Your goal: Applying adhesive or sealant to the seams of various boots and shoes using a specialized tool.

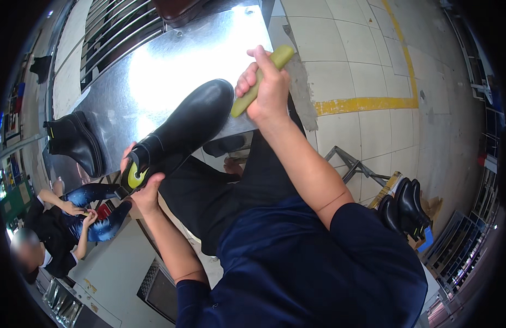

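Beyond a cream tiled floor (340,82), we see a smooth, shiny metal table (116,104), its surface partly lost to glare; a brown, glossy object (179,13) at its far end is cut off, so we cannot tell its kind. The bare left hand (145,186) grips the shaft of a smooth black leather boot (195,117) above the table's near edge, some fingers hidden behind it. The bare right hand (266,85) clasps a long, rounded yellow-green bar (284,54) beside the toe; we cannot tell whether they touch. A second black leather ankle boot (72,139) lies at the table's left.
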Demonstrator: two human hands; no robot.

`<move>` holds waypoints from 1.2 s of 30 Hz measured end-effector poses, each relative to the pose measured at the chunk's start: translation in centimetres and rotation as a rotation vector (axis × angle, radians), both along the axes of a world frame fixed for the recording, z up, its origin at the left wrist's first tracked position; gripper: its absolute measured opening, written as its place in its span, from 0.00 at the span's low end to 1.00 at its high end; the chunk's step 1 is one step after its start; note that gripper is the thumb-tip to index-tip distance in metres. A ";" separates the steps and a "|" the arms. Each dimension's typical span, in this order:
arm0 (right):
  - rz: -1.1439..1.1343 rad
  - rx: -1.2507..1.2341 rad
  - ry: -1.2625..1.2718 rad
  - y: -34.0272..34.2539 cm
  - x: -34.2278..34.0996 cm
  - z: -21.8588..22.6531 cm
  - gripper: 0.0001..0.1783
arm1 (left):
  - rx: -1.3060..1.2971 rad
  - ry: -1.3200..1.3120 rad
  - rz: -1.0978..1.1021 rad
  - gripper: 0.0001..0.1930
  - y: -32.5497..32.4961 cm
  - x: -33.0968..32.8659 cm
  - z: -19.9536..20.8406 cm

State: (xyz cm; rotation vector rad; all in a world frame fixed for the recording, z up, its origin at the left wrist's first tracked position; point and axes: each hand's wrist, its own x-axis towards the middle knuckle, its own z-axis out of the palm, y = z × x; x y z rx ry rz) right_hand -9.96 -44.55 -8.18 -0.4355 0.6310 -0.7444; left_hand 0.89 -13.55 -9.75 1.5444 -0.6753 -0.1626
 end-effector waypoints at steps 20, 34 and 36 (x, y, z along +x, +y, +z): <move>0.591 -0.299 0.263 -4.4 7.4 0.1 0.16 | 0.257 0.165 -0.265 0.37 -1.5 2.2 2.1; 0.185 -0.161 0.131 -1.5 5.5 -1.1 0.14 | 0.117 0.003 0.206 0.67 -5.2 4.5 2.2; 0.165 -0.130 0.108 -1.1 4.3 -0.6 0.14 | 0.044 -0.064 0.352 0.65 -4.1 1.6 0.5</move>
